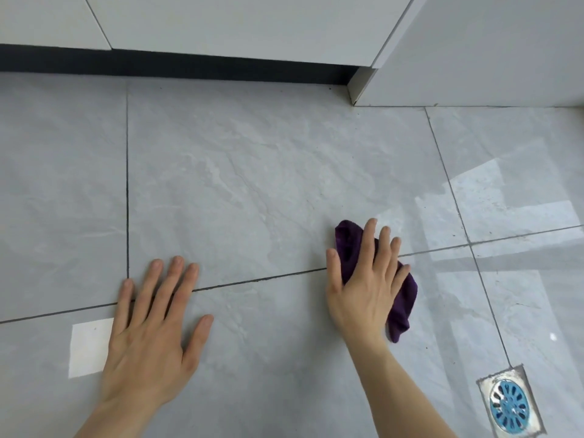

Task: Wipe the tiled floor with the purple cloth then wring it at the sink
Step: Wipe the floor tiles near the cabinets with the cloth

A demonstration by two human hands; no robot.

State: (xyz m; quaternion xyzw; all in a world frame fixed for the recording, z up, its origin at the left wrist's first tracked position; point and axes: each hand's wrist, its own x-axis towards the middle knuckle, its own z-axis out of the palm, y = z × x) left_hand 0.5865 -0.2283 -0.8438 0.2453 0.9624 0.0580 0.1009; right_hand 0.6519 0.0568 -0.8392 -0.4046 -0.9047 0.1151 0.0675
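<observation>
The left hand (151,327) was seen flat on the tiled floor (252,172), fingers spread, nothing held; it was judged to serve as a brace. To its right, well apart, the purple cloth (406,298) lay bunched under the right hand (363,279), long axis running from far-left to near-right. The right fingers were splayed and pressed down on the cloth, not pinching it. A floor drain (508,406) was noted at near right. No sink was in view.
</observation>
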